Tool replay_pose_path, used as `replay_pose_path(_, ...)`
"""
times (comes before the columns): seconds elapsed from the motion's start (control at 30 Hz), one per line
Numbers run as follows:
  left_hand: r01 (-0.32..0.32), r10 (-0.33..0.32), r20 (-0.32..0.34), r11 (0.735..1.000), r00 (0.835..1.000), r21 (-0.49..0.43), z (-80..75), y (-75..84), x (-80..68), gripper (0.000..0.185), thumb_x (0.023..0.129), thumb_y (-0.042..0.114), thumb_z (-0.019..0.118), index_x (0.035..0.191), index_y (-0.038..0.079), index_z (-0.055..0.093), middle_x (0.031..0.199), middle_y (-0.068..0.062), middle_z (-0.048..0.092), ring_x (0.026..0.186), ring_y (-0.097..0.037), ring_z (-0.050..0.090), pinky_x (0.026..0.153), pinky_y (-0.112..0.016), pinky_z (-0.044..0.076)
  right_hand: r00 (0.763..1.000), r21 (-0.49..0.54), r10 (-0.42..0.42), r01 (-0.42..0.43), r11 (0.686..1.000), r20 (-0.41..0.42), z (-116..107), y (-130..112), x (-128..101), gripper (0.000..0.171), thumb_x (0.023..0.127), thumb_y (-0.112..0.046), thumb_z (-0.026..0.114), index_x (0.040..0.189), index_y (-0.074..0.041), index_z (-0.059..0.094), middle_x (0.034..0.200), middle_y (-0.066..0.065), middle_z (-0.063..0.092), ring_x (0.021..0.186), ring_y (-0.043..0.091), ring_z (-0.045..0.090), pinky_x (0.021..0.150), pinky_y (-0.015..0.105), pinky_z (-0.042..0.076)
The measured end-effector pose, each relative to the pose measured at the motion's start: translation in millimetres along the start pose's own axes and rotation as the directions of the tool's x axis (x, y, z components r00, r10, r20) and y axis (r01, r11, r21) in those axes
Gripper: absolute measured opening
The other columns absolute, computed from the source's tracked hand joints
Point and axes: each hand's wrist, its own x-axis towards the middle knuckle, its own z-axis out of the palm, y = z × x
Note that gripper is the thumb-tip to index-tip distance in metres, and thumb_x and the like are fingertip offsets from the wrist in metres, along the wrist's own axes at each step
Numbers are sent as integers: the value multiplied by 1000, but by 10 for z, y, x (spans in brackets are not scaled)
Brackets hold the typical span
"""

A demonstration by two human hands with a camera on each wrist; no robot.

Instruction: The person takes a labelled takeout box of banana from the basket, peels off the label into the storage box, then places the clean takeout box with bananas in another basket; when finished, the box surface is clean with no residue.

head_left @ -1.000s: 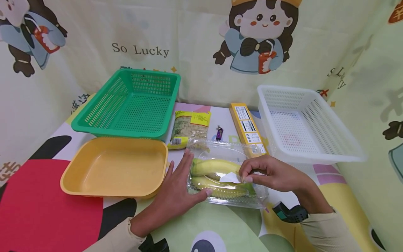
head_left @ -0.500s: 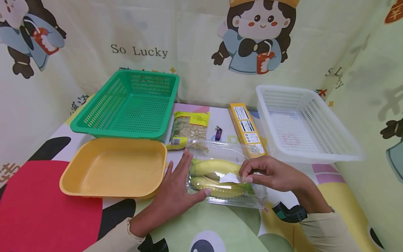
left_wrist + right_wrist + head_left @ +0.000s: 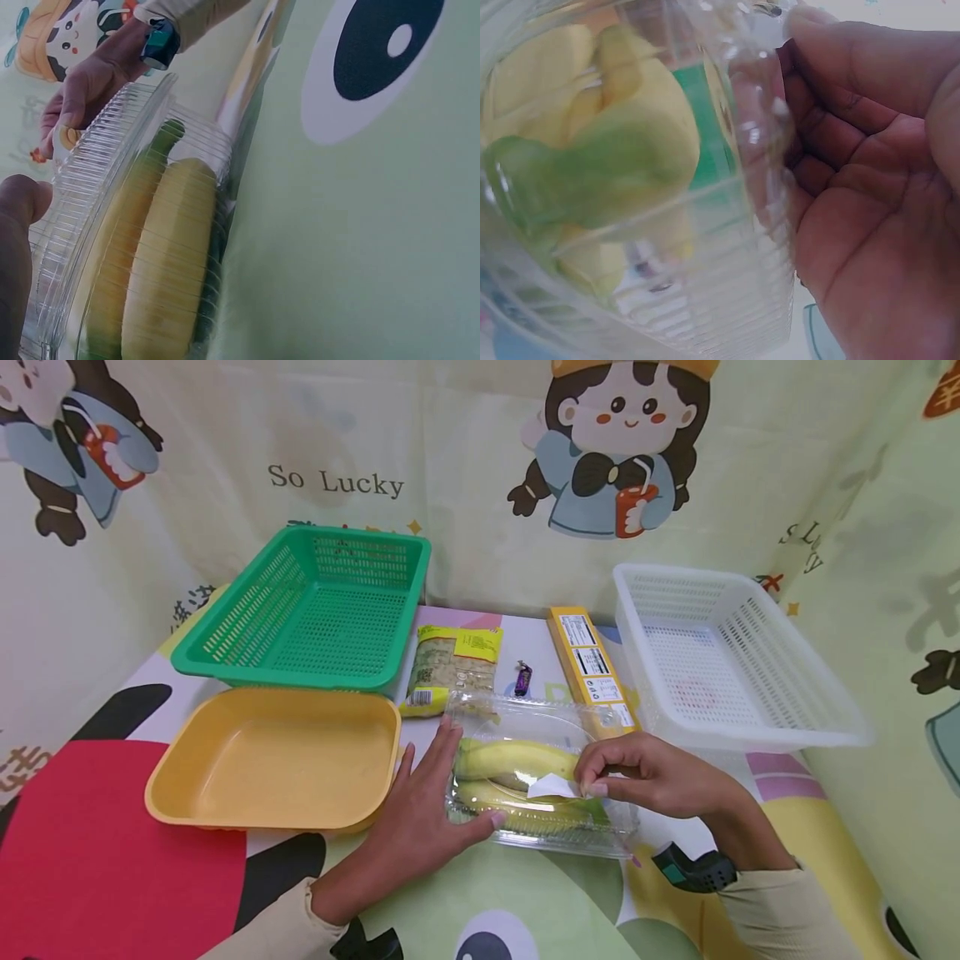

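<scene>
Pinching wht slip [image 3: 553, 787] – R grip [image 3: 651, 775]

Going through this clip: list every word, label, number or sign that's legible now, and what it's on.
"So Lucky": on the wall cloth, centre-left.
"S", "L", "y": same cloth, right corner, broken up by a fold.
Chinese-style characters, same cloth, left: partly hidden, unreadable.
Print on orange box, yellow bag and purple wrapper: too small to read.
White slip over clear container: no print visible.
</scene>
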Motion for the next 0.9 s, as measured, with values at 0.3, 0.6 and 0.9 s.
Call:
replay_pose_path(0.3,10,-10,22,1000,1000,-7,12,17,9,107,78,65,67,155,7,21,161,-5,11,145,-16,13,116,-47,1,1000,18,28,-27,999,-7,-10,16,-31,19,93,11,55,93,-6,64,92,11,62,85,19,57,75,28,50)
replay_pose_path(0.6,20,-20,18,1000,1000,-8,15,13,4,106,77,62,69,154,5,23,161,-6,12,145,-15,14,116,-47,2,999,51,49,-49,997,5,-18,50,-37,21,93,11,54,94,-7,65,94,12,62,87,20,57,76,29,50)
replay_pose_path(0.9,13,-13,9,1000,1000,-3,-4,21,2,106,77,62,70,154,4,24,161,-7,13,145,-16,15,116,-47,3,1000,83,16,-16,996,3,-23,65,-42,18,92,15,52,92,-1,63,94,12,62,88,20,57,76,30,50)
